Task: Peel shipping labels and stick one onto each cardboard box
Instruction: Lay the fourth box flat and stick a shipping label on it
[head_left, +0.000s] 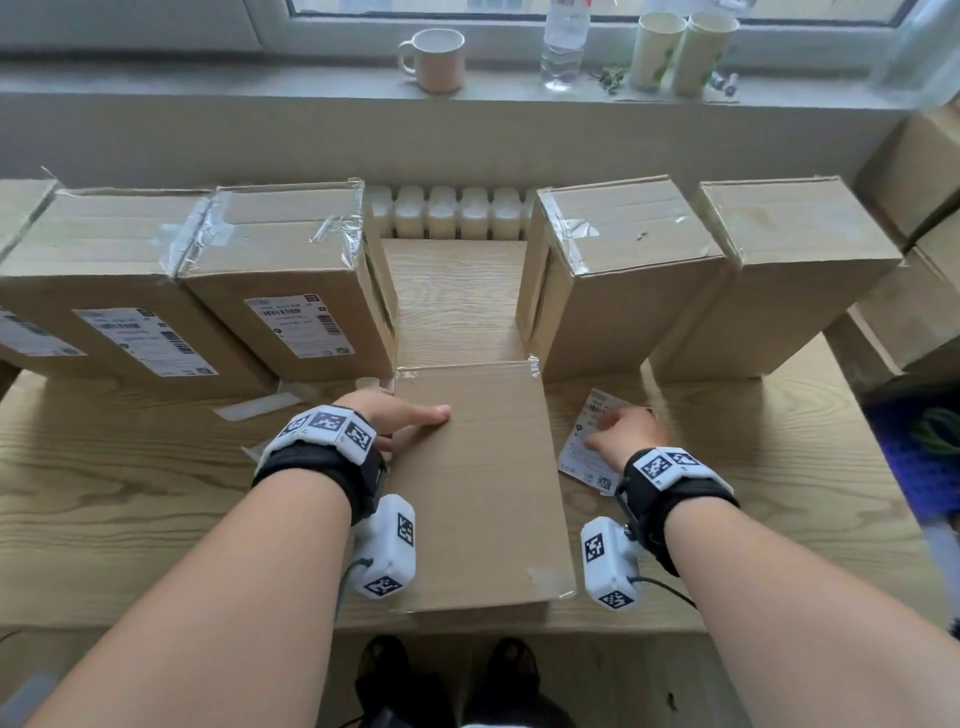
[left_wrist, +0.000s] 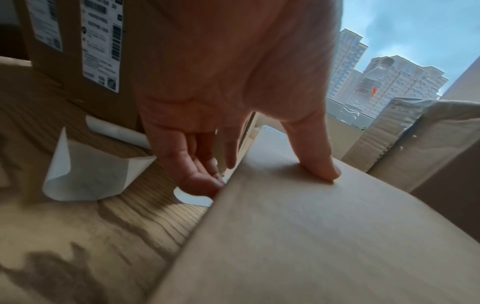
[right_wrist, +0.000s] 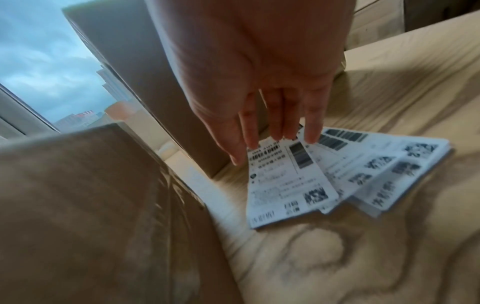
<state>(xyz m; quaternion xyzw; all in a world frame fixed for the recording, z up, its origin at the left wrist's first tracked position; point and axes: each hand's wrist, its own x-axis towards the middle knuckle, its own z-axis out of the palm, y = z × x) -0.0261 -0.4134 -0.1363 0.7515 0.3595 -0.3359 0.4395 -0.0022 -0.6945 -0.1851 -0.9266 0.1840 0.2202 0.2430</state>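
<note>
An unlabelled cardboard box (head_left: 478, 483) lies flat in the middle of the wooden table (head_left: 130, 493). My left hand (head_left: 415, 426) rests on its far left edge: in the left wrist view the thumb (left_wrist: 322, 164) presses on the box (left_wrist: 311, 236) top and the straight fingers (left_wrist: 197, 176) lie against its side. To the right of the box, my right hand (head_left: 608, 428) touches a fanned stack of shipping labels (head_left: 582, 457) with straight fingertips (right_wrist: 280, 133). The labels (right_wrist: 293, 181) lie flat on the table.
Two labelled boxes (head_left: 291, 291) (head_left: 130, 312) stand at the back left, and two bare boxes (head_left: 623, 280) (head_left: 795, 275) at the back right. Peeled backing papers (head_left: 260, 405) (left_wrist: 85, 170) lie left of my hand. More boxes (head_left: 919, 208) are stacked far right. A mug (head_left: 436, 60) sits on the windowsill.
</note>
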